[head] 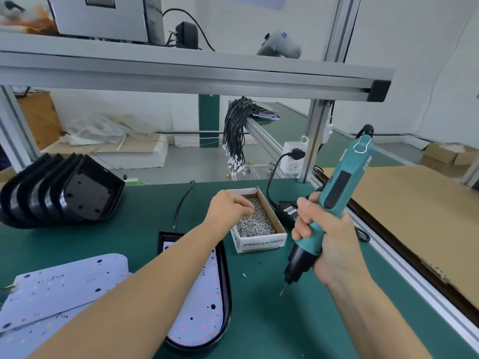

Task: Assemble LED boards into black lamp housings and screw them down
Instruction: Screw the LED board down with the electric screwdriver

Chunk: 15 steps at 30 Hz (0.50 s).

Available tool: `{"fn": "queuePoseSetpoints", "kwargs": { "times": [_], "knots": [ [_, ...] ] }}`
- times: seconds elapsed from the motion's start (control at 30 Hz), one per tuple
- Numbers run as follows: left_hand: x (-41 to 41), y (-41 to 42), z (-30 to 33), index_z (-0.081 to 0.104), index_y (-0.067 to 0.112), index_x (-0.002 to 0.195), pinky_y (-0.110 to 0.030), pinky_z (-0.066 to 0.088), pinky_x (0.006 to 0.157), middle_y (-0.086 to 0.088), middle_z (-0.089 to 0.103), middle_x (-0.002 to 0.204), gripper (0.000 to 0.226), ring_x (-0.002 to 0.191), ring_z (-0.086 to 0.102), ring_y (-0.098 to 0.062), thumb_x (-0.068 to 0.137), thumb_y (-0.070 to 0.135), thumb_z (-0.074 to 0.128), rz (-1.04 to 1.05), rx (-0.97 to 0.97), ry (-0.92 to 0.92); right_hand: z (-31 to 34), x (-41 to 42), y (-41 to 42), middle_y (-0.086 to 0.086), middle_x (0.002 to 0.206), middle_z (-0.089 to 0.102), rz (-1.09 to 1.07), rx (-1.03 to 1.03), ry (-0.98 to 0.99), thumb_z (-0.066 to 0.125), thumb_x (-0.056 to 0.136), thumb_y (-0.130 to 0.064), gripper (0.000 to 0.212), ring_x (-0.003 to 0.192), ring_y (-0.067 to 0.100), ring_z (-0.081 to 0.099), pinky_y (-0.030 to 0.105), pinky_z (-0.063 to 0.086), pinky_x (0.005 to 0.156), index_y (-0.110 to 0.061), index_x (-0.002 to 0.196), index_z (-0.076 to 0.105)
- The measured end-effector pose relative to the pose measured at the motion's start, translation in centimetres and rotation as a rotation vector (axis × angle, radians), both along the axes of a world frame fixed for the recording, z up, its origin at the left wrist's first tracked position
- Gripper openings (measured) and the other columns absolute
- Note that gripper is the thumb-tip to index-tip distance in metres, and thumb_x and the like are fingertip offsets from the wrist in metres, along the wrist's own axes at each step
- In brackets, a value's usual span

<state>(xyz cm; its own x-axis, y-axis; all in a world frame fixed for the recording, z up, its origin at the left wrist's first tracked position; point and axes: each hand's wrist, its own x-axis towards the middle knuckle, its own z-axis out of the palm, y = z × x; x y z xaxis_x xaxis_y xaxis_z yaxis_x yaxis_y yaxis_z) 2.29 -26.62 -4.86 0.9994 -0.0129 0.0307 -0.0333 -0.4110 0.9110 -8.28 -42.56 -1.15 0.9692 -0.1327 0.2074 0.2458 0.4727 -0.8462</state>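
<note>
Reaching Into the Screw Box, Driver Held Ready

Spreading beneath both hands, the green bench mat carries everything. Far left of the left hand, a nested stack of black lamp housings leans on its side. Under the left forearm lies one housing with a white LED board seated in it; spare LED boards lie further left. The right hand grips a teal electric screwdriver, bit pointing down above the mat. The left hand, fingers bunched, dips into a cardboard box of screws between the two hands; whether it pinches one, I cannot tell.
</note>
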Motion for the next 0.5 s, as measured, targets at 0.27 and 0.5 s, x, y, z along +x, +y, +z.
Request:
{"fn": "queuePoseSetpoints", "kwargs": {
  "times": [0.27, 0.5],
  "knots": [
    [-3.5, 1.4, 2.5, 0.069, 0.002, 0.083, -0.02, 0.053, 0.049, -0.011, 0.072, 0.076, 0.014, 0.05, 0.062, -0.011, 0.083, -0.01, 0.062, -0.021, -0.842, 0.254, 1.2, -0.4, 0.0, -0.002, 0.054, 0.039, -0.026, 0.042, -0.039, 0.066, 0.069, -0.008, 0.02, 0.04, 0.012, 0.036, 0.023, 0.037, 0.043, -0.024, 0.064, 0.054],
    [-11.3, 4.6, 3.0, 0.078, 0.011, 0.076, -0.023, 0.056, 0.058, -0.008, 0.071, 0.077, 0.015, 0.06, 0.065, -0.013, 0.068, 0.007, 0.067, -0.186, -0.963, 0.24, 3.5, -1.8, 2.1, -0.007, 0.056, 0.038, 0.051, 0.247, -0.225, 0.056, 0.077, -0.007, 0.022, 0.04, 0.006, 0.037, 0.019, 0.04, 0.045, -0.021, 0.069, 0.042]
  ]
}}
